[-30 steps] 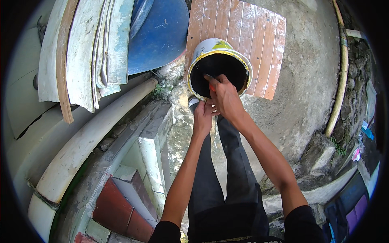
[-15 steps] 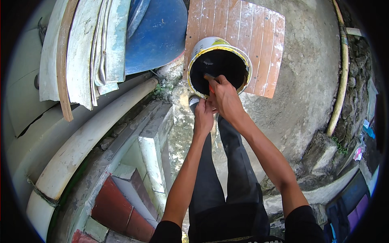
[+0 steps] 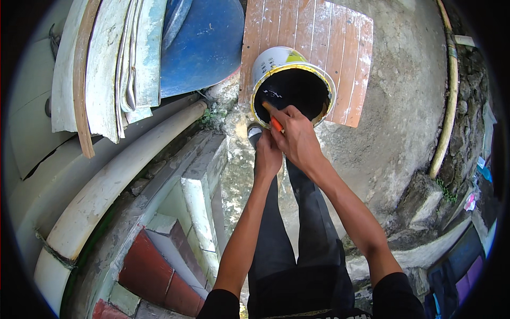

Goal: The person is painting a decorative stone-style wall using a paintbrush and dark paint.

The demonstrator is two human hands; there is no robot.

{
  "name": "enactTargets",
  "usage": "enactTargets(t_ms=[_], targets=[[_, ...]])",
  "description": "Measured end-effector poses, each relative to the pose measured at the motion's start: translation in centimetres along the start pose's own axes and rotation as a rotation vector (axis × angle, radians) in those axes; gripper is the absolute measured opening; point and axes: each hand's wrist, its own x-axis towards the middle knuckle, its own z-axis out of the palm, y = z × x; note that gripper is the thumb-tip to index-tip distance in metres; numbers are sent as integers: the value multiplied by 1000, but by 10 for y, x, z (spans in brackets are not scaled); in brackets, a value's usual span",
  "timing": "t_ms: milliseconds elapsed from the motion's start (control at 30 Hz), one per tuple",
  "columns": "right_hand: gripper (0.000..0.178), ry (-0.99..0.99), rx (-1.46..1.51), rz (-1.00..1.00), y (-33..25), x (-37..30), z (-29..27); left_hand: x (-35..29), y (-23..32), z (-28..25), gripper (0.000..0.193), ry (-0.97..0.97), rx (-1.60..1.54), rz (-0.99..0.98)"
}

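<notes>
A white paint bucket (image 3: 264, 59) with a yellow-smeared rim and a dark inside tips its mouth toward me. My right hand (image 3: 297, 135) is closed round an orange-handled tool (image 3: 276, 124) at the near side of that mouth. The tool's brownish upper part points into the bucket; its exact kind is unclear. Just below, my left hand (image 3: 268, 155) is closed at the bucket's near rim and seems to grip it, its fingertips partly covered by the right hand. A few pale specks show on the bucket's dark inner wall.
Behind the bucket lies a brown slatted board (image 3: 340, 64) on rough concrete. A blue plastic drum (image 3: 207, 48) and leaning pale sheets (image 3: 101, 69) are at upper left. A thick white pipe (image 3: 122, 175) curves along the left; a thin bamboo-like pole (image 3: 449, 101) runs along the right.
The bucket has shifted slightly right. The right hand has drawn the tool back a little toward me, so more of its orange handle shows. The left hand has moved slightly nearer me.
</notes>
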Motion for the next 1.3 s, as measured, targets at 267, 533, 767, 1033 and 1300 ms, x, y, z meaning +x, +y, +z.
enactTargets(t_ms=[267, 533, 767, 1033, 1300], targets=[[30, -15, 162, -59, -4, -16, -33, -2, 6, -3, 23, -63, -185, -225], [27, -117, 253, -34, 11, -7, -57, 2, 17, -7, 29, -115, -472, -390], [25, -104, 301, 65, 20, -3, -66, 10, 15, -6, 32, -91, -521, -340], [24, 74, 937, 420, 23, -2, -70, 21, 32, -7, 31, -100, -494, -339], [23, 288, 463, 196, 20, 8, -58, 31, 37, -12, 32, -100, -536, -379]])
